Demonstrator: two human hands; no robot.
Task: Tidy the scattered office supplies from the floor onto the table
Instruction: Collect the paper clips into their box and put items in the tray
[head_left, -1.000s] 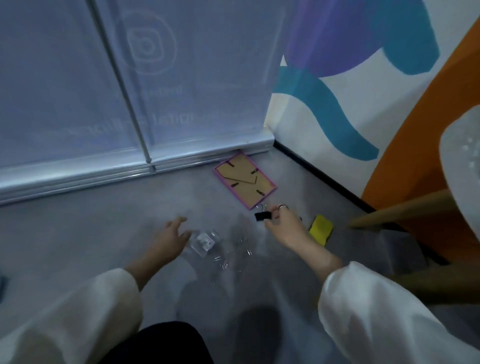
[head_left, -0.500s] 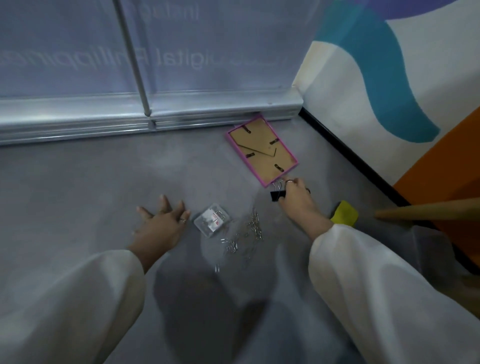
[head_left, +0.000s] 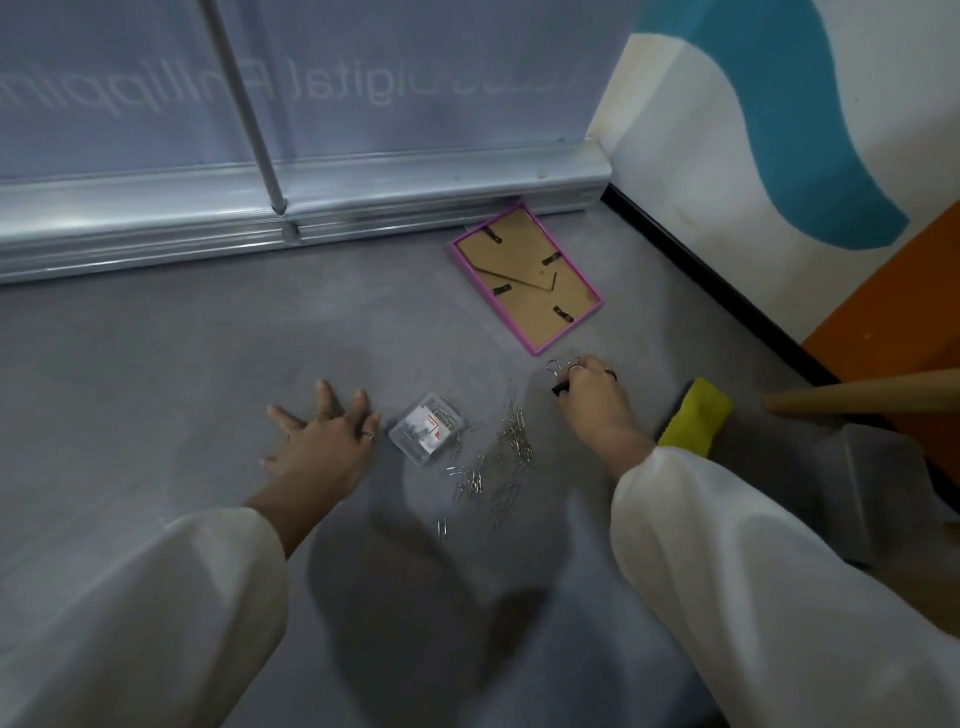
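Observation:
On the grey floor my right hand (head_left: 592, 402) pinches a black binder clip (head_left: 560, 375) whose wire handles stick up past my fingers. My left hand (head_left: 322, 441) lies flat on the floor with fingers spread, just left of a small clear plastic clip box (head_left: 427, 435). Several silver paper clips (head_left: 501, 462) are scattered between my hands. A pink picture frame (head_left: 524, 278) lies face down beyond them. A yellow sticky-note pad (head_left: 696, 415) sits to the right of my right wrist.
A glass partition with a metal base rail (head_left: 311, 208) runs along the back. A painted wall with black skirting (head_left: 717, 280) closes the right side. A wooden furniture leg (head_left: 862, 397) juts in at right, above a grey base (head_left: 883, 483).
The view has dropped closer to the floor. My left hand went from hovering with curled fingers to lying flat beside the clip box. My right hand kept its hold on the binder clip.

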